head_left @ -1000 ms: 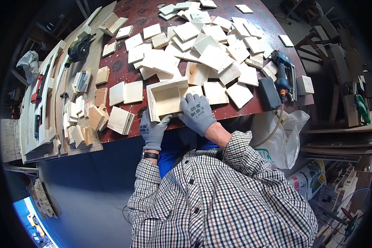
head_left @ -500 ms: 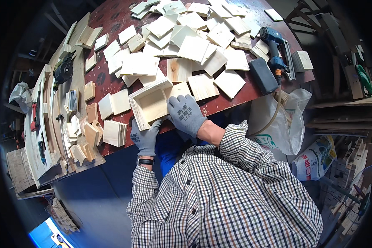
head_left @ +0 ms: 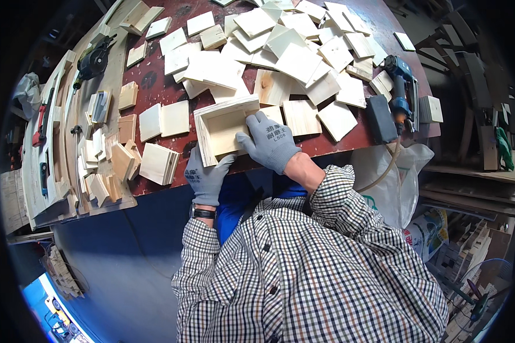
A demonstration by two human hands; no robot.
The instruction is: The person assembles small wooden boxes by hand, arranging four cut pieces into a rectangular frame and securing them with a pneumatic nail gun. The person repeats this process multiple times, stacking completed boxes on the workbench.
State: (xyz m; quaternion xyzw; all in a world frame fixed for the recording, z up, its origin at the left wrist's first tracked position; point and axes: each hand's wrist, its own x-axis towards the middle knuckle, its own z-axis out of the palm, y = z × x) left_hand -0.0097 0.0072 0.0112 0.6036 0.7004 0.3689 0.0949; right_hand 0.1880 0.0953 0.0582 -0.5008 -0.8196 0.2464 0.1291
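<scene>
A small open wooden box (head_left: 228, 130) of pale boards is tilted at the table's near edge, its hollow toward me. My gloved right hand (head_left: 270, 140) grips its right side, fingertips curled over the wall into the inside. At the lower left corner my gloved left hand (head_left: 207, 176) holds the box from below, thumb against the near board and the other fingers partly hidden. Behind the box lies a wide heap of thin square wood pieces (head_left: 301, 62). Left of it are two flat squares (head_left: 174, 118) and a short stack of squares (head_left: 158, 164).
The red table (head_left: 149, 83) carries a blue nail gun (head_left: 399, 86) with a hose and a dark block (head_left: 380, 119) at right. At left, a board holds wood offcuts (head_left: 100, 146) and a dark power tool (head_left: 93, 60). A white plastic bag (head_left: 403, 180) hangs at the near right.
The view has shifted, so the table's things sit a little differently in the picture. Both hands still hold the box, and my left thumb now reaches further along its near edge.
</scene>
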